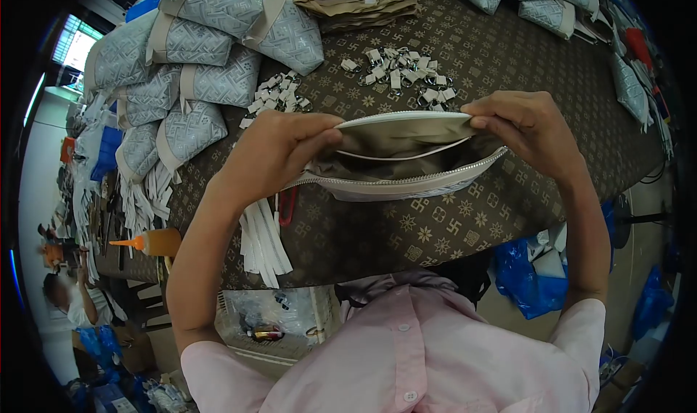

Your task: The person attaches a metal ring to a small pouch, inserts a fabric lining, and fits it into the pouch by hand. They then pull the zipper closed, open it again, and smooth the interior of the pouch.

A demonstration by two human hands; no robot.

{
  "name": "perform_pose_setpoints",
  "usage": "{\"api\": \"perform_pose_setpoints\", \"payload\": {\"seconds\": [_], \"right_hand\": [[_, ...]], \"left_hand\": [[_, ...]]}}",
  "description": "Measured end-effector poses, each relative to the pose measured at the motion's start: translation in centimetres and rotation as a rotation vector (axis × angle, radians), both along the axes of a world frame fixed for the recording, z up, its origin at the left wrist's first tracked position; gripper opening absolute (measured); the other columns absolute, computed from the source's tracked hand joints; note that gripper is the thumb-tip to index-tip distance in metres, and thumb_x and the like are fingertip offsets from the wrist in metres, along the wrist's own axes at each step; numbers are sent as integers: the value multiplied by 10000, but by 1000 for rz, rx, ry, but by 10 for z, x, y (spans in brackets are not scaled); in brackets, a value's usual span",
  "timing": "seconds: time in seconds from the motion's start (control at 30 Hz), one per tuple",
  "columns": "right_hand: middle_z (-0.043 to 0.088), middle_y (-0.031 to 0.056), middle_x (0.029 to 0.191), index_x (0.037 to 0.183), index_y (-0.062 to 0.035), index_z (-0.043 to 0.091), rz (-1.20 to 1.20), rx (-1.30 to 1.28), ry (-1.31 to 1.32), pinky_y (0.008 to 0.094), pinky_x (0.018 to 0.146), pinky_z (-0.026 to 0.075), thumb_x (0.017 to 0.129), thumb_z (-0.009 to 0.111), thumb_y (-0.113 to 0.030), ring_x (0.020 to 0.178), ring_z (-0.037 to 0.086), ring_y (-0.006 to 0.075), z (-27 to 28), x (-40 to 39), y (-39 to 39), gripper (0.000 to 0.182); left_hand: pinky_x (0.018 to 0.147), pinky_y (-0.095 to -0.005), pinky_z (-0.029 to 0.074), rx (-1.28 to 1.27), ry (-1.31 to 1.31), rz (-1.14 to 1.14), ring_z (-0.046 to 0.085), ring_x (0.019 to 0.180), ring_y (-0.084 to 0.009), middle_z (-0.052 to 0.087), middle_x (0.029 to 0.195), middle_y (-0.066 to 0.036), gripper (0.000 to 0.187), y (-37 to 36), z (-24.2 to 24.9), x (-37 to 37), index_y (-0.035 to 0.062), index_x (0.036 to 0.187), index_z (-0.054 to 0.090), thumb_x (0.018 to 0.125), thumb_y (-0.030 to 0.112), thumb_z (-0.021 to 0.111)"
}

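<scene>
Between my hands is a zippered pouch with a pale outside and an olive lining, held above the patterned table cover. Its mouth gapes, and an inner pocket edge shows inside. My left hand pinches the left end of the pouch's far zipper edge between thumb and fingers. At the opposite end of that edge, my right hand grips in the same way. The near zipper edge hangs lower, toward me. Small fabric tabs with metal hooks lie beyond the pouch, and another pile of tabs sits behind my left hand.
Grey patterned pouches are heaped at the far left, more at the far right. Folded brown material lies at the back. White strips, a red-handled tool and an orange-tipped bottle are nearer. Another person is at left.
</scene>
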State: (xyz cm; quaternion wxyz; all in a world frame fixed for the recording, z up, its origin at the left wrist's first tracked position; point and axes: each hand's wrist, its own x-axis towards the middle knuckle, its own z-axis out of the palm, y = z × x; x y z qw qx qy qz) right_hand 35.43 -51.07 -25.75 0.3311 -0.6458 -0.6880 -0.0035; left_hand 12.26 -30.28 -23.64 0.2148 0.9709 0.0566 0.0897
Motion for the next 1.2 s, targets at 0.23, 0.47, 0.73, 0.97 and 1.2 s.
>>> {"api": "perform_pose_setpoints", "payload": {"seconds": [0.23,0.47,0.73,0.97,1.2], "right_hand": [[652,86,756,934,-19,665,23,16,-26,296,575,496,819,624,-96,669,645,190,2,-2,0,144],[659,89,772,938,-20,665,27,15,24,299,574,498,819,624,-96,666,647,193,-1,7,-4,147],[666,79,768,922,-25,670,53,-38,52,294,567,506,821,627,-105,665,650,181,1,13,-2,136],[664,83,773,911,-16,663,83,-35,52,300,584,507,811,637,-104,670,651,194,2,12,-3,136],[660,100,795,912,-11,656,106,-19,78,320,607,503,812,632,-91,696,652,225,4,10,-5,130]], "left_hand": [[646,-394,482,211,147,60,620,757,-357,641,842,-178,306,-22,14,15,9,1151,546,858,98,549],[672,-403,499,8,-80,-142,621,792,-365,633,933,-186,365,-29,-9,24,11,1205,508,845,49,552],[662,-398,496,-10,3,-114,628,783,-349,651,888,-163,349,-28,-5,21,27,1197,533,854,83,568],[655,-370,495,-60,-26,-70,631,772,-334,654,866,-168,264,-31,-4,22,22,1102,608,863,130,574],[686,-256,473,-525,92,155,625,742,-117,684,850,-115,281,-36,-2,25,11,1093,629,899,203,564]]}}
